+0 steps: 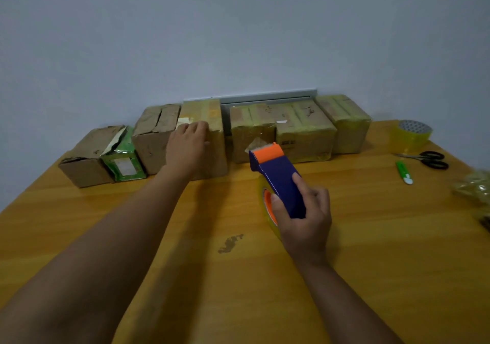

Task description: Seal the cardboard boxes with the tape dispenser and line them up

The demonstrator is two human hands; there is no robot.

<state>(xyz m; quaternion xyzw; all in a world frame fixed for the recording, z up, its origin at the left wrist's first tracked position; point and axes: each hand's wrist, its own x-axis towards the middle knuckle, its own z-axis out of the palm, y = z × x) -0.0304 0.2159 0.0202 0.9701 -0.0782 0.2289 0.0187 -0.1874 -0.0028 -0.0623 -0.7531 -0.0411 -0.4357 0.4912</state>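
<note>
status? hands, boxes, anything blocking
Left hand resting on taped box in the row. Right hand grips tape dispenser above the table. Nothing in the way; scissors off right.

Dim, flat indoor light with a soft, slightly smeared picture.

The wall (238,25) in the upper frame reads dull grey-blue, darkening toward the corners. The table (185,237) shows soft shadows just right of the left forearm (119,237), so light seems to come from the left. Wide-angle bending bows the table edges. At the right edge a crumpled yellowish thing (474,188) is blurred, perhaps plastic wrap. Faint sheen on the tape roll (412,135), upper right.
</note>
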